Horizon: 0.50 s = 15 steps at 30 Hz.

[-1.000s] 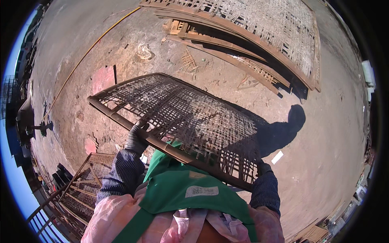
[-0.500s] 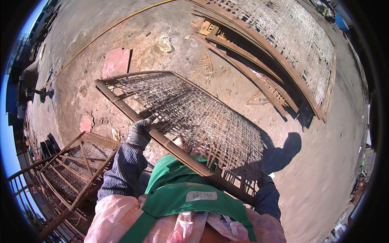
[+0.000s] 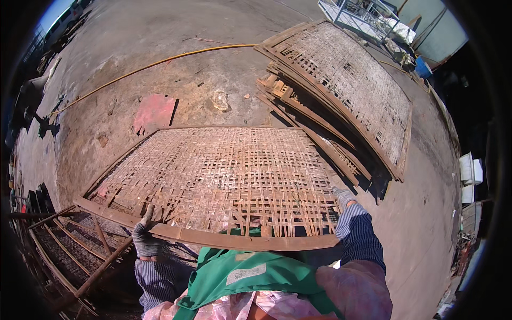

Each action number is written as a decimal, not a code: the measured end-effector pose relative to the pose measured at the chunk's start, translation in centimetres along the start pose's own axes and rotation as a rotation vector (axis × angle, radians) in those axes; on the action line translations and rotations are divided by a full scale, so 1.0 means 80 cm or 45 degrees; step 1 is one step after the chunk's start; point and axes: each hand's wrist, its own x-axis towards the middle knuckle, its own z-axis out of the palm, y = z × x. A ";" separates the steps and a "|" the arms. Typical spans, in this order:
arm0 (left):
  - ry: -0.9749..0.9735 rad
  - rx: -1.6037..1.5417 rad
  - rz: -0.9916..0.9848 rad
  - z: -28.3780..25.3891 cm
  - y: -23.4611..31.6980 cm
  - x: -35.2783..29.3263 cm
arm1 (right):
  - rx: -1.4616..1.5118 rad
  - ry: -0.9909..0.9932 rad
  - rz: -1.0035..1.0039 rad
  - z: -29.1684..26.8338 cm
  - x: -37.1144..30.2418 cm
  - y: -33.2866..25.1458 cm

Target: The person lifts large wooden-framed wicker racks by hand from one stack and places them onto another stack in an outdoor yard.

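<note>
A large framed panel of woven bamboo strips [image 3: 213,176] spans the space before me, its near rail close to my green apron. My left hand [image 3: 146,234], in a grey knit glove, is closed round that near rail, left of the middle, with the thumb on top. My right hand [image 3: 343,197], gloved alike, grips the panel's right edge; its fingers partly pass out of sight beneath. The weave has broken strips and gaps, most of all near the front rail.
Ahead to the right lies a stack of similar woven panels [image 3: 346,80]. At lower left stands another wooden-framed panel [image 3: 80,245]. A red board [image 3: 154,113] and a yellow hose [image 3: 160,65] lie on the concrete ground. A blue bucket [image 3: 423,68] stands at far right.
The panel has swung from a steep slant to a flatter position, its woven face now turned up. My left hand moved left and down; my right hand came up along the right edge.
</note>
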 end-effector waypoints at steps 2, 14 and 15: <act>-0.060 -0.222 0.011 -0.021 0.031 -0.019 | -0.018 0.006 -0.050 -0.045 0.004 -0.065; 0.119 -0.300 0.585 -0.114 0.105 -0.125 | -0.030 0.579 -0.870 -0.184 -0.081 -0.266; 0.105 -0.301 0.606 -0.114 0.102 -0.124 | 0.206 0.585 -0.880 -0.186 -0.077 -0.259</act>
